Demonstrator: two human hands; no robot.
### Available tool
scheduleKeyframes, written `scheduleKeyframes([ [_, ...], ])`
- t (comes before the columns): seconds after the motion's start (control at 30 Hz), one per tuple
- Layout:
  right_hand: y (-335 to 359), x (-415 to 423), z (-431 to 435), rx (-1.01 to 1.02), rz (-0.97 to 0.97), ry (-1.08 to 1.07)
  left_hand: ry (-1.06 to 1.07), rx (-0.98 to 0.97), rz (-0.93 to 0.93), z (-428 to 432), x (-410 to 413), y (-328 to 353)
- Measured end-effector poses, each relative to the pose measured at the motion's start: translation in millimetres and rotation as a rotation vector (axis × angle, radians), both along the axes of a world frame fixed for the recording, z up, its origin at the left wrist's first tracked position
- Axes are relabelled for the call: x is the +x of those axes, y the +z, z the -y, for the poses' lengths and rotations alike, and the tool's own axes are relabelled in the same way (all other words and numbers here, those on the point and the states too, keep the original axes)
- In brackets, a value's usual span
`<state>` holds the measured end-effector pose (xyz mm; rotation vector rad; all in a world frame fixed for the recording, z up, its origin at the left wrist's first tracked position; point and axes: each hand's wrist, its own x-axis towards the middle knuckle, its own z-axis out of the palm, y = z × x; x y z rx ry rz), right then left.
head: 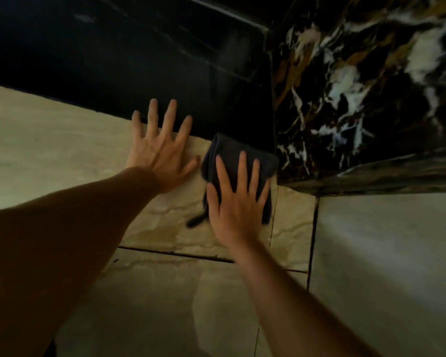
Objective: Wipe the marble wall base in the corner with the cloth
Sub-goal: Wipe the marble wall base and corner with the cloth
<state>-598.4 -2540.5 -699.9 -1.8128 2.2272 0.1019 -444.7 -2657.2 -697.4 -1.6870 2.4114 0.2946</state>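
A folded dark grey cloth point(229, 155) lies flat on the beige floor tile right at the corner, its far edge against the black marble wall base point(216, 104). My right hand point(236, 202) presses flat on the cloth with fingers spread. My left hand point(160, 150) rests flat and spread on the floor tile just left of the cloth, fingertips touching the black base. To the right the veined black, white and brown marble wall point(358, 94) meets the base at the corner.
Beige floor tiles point(62, 155) with dark grout lines run toward me. A lighter tile point(384, 253) lies at the right, under a dark marble ledge point(384, 176). The scene is dim and slightly blurred.
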Motion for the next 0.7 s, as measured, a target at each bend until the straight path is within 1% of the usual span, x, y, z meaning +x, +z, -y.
scheduleKeyframes([
  [0.1, 0, 4, -40, 0.060, -0.018, -0.032, -0.008, 0.013, -0.053, 17, -1, -7],
  [0.17, -1, 0, -30, 0.058, -0.038, -0.018, -0.010, -0.001, -0.071, 18, -1, -10],
  [0.27, -4, -8, 36, 0.000, -0.058, 0.010, 0.008, -0.028, -0.097, 15, 0, -12],
  [0.37, -8, -17, 137, -0.086, -0.046, 0.005, 0.015, -0.051, -0.097, 14, -1, -14],
  [0.43, -10, -20, 200, -0.057, -0.032, -0.003, 0.024, -0.061, -0.115, 16, -1, -15],
  [0.5, -12, -22, 230, -0.024, -0.043, 0.008, 0.023, -0.062, -0.133, 15, 0, -14],
  [0.53, -12, -23, 231, -0.036, -0.050, 0.019, 0.022, -0.058, -0.136, 16, 0, -14],
  [0.6, -10, -25, 203, -0.086, -0.065, 0.038, 0.022, -0.043, -0.130, 17, 0, -13],
  [0.67, -4, -23, 142, -0.095, -0.089, 0.024, 0.018, -0.027, -0.117, 17, 1, -11],
  [0.7, -1, -21, 107, -0.055, -0.097, 0.018, 0.017, -0.020, -0.108, 17, 1, -11],
])
